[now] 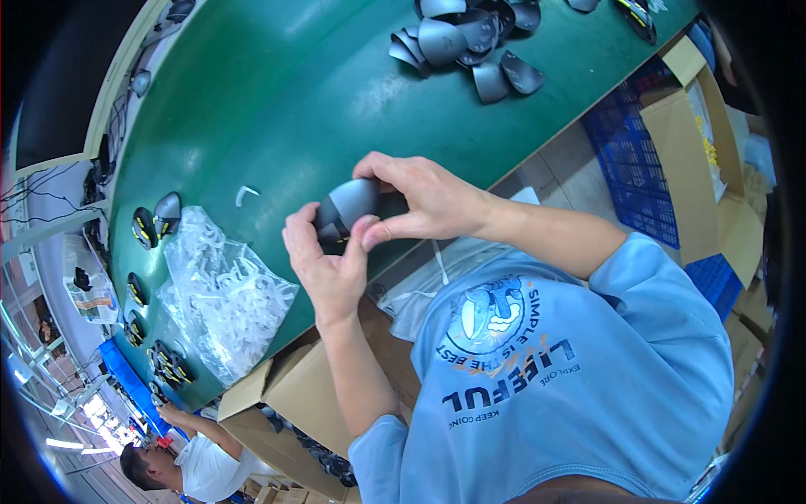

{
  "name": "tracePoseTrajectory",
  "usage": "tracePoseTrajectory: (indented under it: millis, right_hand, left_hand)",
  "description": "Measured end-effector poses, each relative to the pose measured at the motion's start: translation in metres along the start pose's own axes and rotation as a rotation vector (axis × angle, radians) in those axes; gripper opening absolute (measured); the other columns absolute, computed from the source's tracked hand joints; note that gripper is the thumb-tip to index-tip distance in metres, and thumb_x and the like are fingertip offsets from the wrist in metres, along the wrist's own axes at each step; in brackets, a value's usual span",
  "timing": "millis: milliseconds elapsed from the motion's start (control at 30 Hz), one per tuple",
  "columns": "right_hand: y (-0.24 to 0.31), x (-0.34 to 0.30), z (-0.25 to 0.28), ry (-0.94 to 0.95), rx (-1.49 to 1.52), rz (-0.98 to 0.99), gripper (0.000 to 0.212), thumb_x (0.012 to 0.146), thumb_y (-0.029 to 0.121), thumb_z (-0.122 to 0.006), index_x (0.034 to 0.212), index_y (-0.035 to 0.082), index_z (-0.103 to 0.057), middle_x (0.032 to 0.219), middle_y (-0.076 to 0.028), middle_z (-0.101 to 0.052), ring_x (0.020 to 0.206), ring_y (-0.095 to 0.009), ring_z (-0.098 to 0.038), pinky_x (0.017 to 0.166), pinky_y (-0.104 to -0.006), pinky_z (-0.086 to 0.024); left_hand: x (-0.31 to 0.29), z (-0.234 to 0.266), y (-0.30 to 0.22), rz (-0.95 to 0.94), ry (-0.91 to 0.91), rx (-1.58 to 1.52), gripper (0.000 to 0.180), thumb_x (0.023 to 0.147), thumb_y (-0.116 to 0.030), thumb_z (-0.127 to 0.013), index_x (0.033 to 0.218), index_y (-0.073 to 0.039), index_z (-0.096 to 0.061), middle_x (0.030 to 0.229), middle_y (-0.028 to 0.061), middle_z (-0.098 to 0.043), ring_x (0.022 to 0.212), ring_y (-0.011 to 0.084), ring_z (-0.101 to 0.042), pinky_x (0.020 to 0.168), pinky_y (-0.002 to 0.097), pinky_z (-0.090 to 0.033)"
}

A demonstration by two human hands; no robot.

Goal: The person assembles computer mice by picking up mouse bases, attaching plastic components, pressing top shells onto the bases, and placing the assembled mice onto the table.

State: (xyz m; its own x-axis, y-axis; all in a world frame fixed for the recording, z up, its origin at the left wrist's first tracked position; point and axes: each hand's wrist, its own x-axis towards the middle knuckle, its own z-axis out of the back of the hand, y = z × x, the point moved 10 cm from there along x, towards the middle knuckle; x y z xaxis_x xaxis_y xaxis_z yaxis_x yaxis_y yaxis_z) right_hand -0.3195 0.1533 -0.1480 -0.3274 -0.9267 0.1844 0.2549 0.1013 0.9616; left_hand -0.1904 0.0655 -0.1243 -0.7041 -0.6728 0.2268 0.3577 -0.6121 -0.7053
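Between both hands, over the near edge of the green table, is a rounded grey-and-black shell (351, 200) that looks like a computer mouse housing. My left hand (326, 270) is closed on its left end and underside, the thumb pressed to its near side. From the right, my right hand (424, 200) grips the other end, fingers curled over the far side and thumb meeting the left thumb. Fingers hide part of the shell. A small white curved strip (245, 196) lies on the table beyond my left hand.
On the green table (277, 101) are a pile of curved grey covers (442, 42), a clear bag of white plastic pieces (239, 307) and several black-and-yellow housings (168, 214). Cardboard boxes (684, 160) and a blue crate (625, 160) stand right. Another person (210, 466) works lower left.
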Motion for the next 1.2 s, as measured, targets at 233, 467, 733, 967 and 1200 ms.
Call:
tracePoseTrajectory:
  millis: [233, 467, 733, 967, 1200]
  right_hand:
    - [-0.009, 0.003, -0.008, 0.112, 0.195, -0.117, 0.063, 0.080, 0.035, -0.087, 0.118, -0.003, -0.054, 0.107, -0.016, -0.069, 0.099, -0.026, -0.071, 0.092, -0.0379, -0.059]
    - [-0.018, 0.007, 0.000, 0.254, 0.207, -0.199, 0.068, 0.078, 0.036, -0.088, 0.124, -0.003, -0.056, 0.110, -0.017, -0.070, 0.104, -0.026, -0.071, 0.097, -0.0388, -0.057]
    - [-0.003, 0.008, -0.002, 0.193, 0.125, -0.032, 0.062, 0.076, 0.047, -0.087, 0.108, 0.001, -0.061, 0.090, -0.014, -0.068, 0.079, -0.027, -0.069, 0.069, -0.0371, -0.054]
    - [-0.002, 0.001, -0.007, 0.276, 0.045, -0.074, 0.057, 0.076, 0.037, -0.089, 0.107, 0.000, -0.060, 0.091, -0.011, -0.068, 0.081, -0.022, -0.069, 0.074, -0.0351, -0.055]
    - [0.002, -0.003, -0.001, 0.249, 0.018, -0.057, 0.057, 0.075, 0.039, -0.089, 0.105, 0.000, -0.060, 0.090, -0.011, -0.067, 0.078, -0.024, -0.068, 0.072, -0.0345, -0.054]
  left_hand:
    - [-0.002, -0.008, 0.014, 0.178, 0.075, -0.265, 0.039, 0.086, -0.019, -0.081, 0.110, -0.001, -0.056, 0.094, 0.0037, -0.058, 0.085, 0.0122, -0.052, 0.077, 0.0270, -0.046]
    - [0.007, -0.016, 0.022, 0.239, 0.091, -0.096, 0.056, 0.075, -0.036, -0.089, 0.104, 0.002, -0.059, 0.091, 0.0122, -0.061, 0.080, 0.0230, -0.058, 0.071, 0.0362, -0.048]
    - [0.013, -0.017, 0.005, 0.153, 0.148, -0.091, 0.061, 0.066, -0.036, -0.093, 0.102, 0.000, -0.060, 0.094, 0.0129, -0.060, 0.088, 0.0297, -0.055, 0.076, 0.0410, -0.047]
    - [0.008, -0.021, 0.018, 0.184, 0.253, -0.128, 0.052, 0.072, -0.027, -0.092, 0.099, -0.001, -0.057, 0.083, 0.0044, -0.062, 0.075, 0.0126, -0.054, 0.068, 0.0289, -0.048]
    - [0.012, -0.018, 0.004, 0.064, 0.251, -0.040, 0.052, 0.071, -0.027, -0.091, 0.100, -0.001, -0.057, 0.083, 0.0060, -0.062, 0.075, 0.0149, -0.056, 0.069, 0.0308, -0.048]
